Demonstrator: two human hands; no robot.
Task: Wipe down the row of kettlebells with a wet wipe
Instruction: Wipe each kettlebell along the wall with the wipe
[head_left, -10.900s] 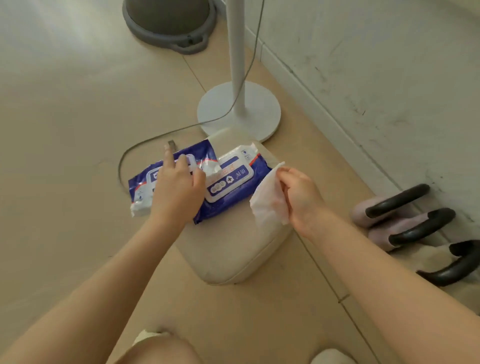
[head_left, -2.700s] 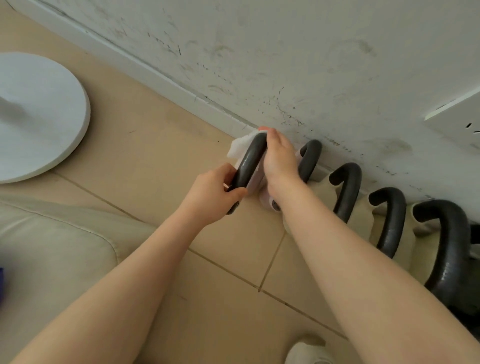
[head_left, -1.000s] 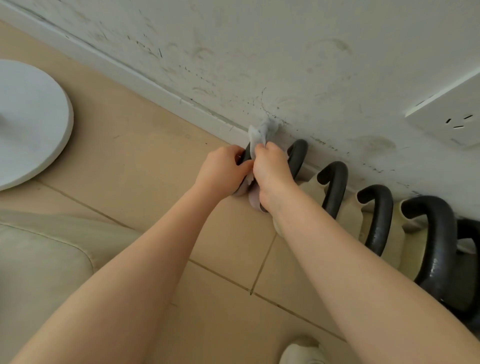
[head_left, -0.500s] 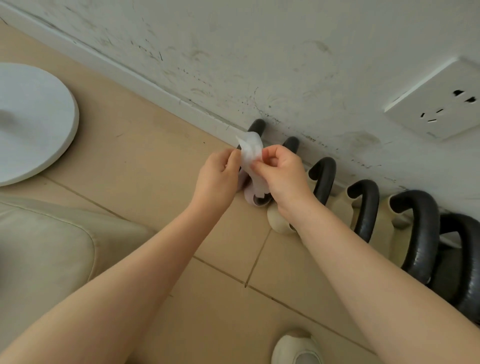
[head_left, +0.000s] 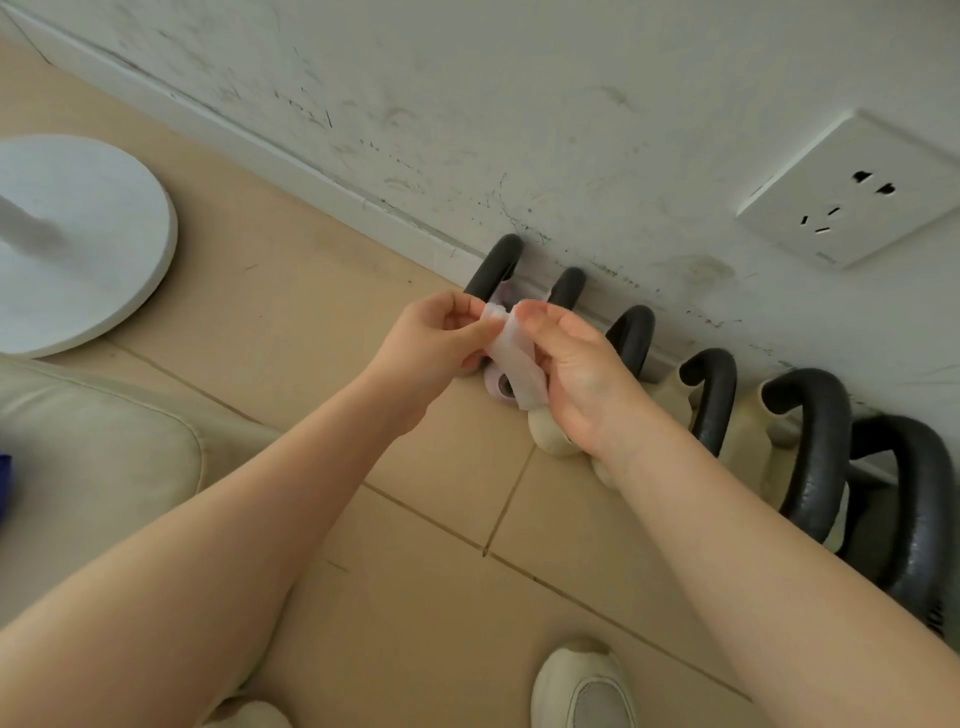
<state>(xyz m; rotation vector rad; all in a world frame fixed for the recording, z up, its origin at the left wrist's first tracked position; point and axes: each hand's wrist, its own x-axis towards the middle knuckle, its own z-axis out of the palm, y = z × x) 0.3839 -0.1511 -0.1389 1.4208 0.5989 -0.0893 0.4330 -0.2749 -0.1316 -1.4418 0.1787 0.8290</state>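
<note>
A row of several kettlebells with black handles stands along the wall's foot, from the small pink ones (head_left: 496, 265) on the left to a big dark one (head_left: 906, 514) at the right edge. Both my hands hover just in front of the leftmost ones, touching none of them. A crumpled white wet wipe (head_left: 514, 358) is stretched between them. My left hand (head_left: 431, 338) pinches its upper end. My right hand (head_left: 576, 374) pinches the top edge too, and the rest of the wipe drapes over its palm. The pink bodies are mostly hidden behind my hands.
A round white stand base (head_left: 78, 244) lies on the tiled floor at the left. A beige cushion (head_left: 93, 441) fills the lower left. A wall socket (head_left: 852, 192) sits above the kettlebells. My shoe (head_left: 582, 686) is at the bottom edge.
Both hands have let go of the leftmost handle and pulled back from it. The wipe came off the handle and is now held and reshaped between both hands.
</note>
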